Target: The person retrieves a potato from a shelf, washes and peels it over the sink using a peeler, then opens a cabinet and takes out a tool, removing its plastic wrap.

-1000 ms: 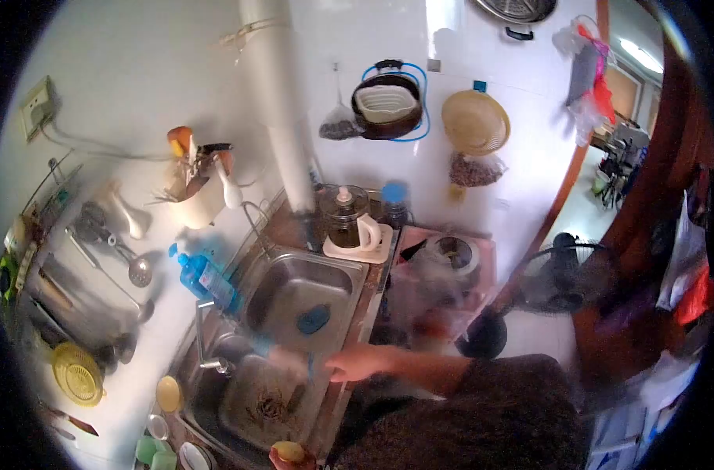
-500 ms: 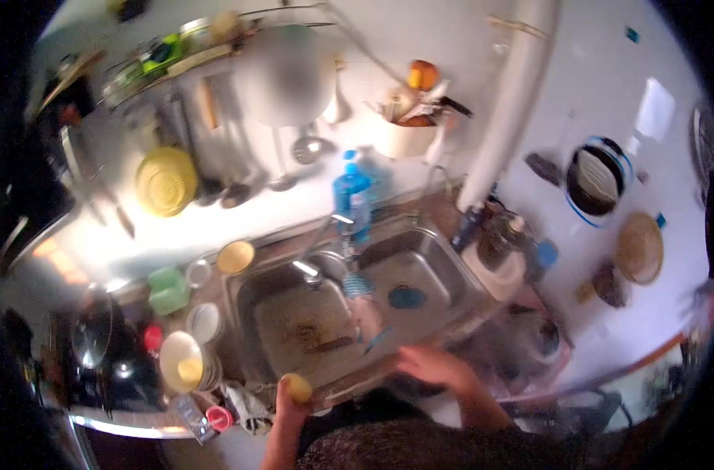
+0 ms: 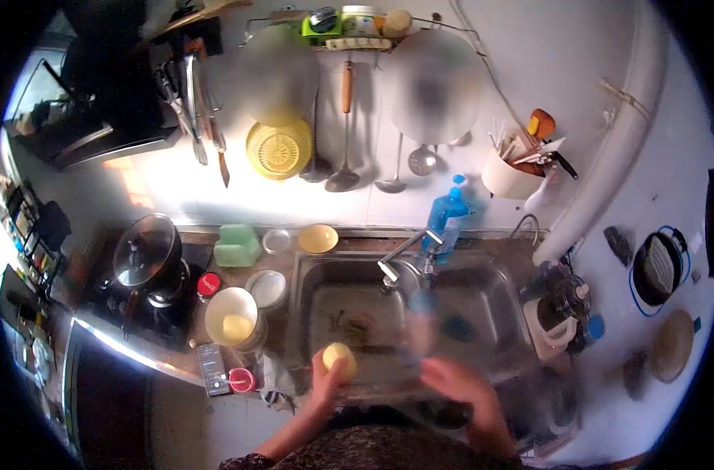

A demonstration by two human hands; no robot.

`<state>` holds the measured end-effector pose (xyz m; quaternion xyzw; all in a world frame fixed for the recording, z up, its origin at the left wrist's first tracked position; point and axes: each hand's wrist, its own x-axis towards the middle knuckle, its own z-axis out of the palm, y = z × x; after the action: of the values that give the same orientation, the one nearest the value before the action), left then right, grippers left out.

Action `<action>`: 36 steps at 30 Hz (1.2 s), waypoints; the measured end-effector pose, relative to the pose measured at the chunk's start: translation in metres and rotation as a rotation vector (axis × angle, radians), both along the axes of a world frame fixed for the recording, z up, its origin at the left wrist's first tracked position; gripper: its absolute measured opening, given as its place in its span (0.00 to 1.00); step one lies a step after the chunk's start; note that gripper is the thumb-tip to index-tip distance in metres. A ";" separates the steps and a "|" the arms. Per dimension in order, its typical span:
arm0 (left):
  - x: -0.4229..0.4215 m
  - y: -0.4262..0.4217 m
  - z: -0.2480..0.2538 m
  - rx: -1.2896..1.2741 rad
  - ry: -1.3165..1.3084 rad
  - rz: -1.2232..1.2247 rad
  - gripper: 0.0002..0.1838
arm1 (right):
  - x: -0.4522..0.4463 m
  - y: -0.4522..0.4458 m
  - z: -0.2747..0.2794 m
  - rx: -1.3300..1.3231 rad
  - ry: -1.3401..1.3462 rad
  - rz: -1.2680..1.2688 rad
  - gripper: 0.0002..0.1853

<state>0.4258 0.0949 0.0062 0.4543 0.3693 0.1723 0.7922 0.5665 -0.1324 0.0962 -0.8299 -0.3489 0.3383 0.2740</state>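
My left hand (image 3: 325,377) is wrapped round a pale yellow, peeled round piece of food (image 3: 339,360) at the front edge of the left sink basin (image 3: 314,305). Over the front rim of the double sink, near its divider, is my right hand (image 3: 455,381), blurred, with its fingers apart and nothing visible in them. Dark scraps (image 3: 353,330) lie on the floor of the left basin. A blurred pinkish item (image 3: 421,333) with a blue end hangs at the divider. The right basin (image 3: 482,290) holds a dark blue item (image 3: 457,328).
Left of the sink, a white bowl (image 3: 220,313) holds a yellow piece, near a phone (image 3: 213,370) and a pink cup (image 3: 242,380). A lidded pan (image 3: 148,252) sits on the stove. A blue bottle (image 3: 446,223) stands behind the faucet (image 3: 410,249); a kettle (image 3: 551,321) is at right.
The view has swung left, bringing the stove and left counter into sight. My left hand has come fully into view and still holds the yellow piece. My right hand remains near the sink's front rim.
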 end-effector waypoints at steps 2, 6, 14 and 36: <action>0.006 -0.002 0.017 0.192 -0.081 0.039 0.32 | 0.002 0.007 0.000 0.017 -0.012 0.035 0.29; 0.021 0.029 -0.051 -0.530 0.049 -0.006 0.27 | -0.004 0.010 -0.012 0.013 0.081 0.027 0.29; -0.010 0.013 -0.036 -0.433 0.004 -0.240 0.22 | 0.000 0.011 -0.024 -0.171 0.080 0.059 0.30; -0.119 -0.004 -0.006 0.321 0.163 -0.013 0.34 | -0.011 0.110 -0.050 -0.142 -0.005 0.378 0.21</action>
<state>0.3070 0.0906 0.0006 0.5898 0.3972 0.1864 0.6779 0.5556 -0.0224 0.0463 -0.7677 -0.4746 0.4052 0.1456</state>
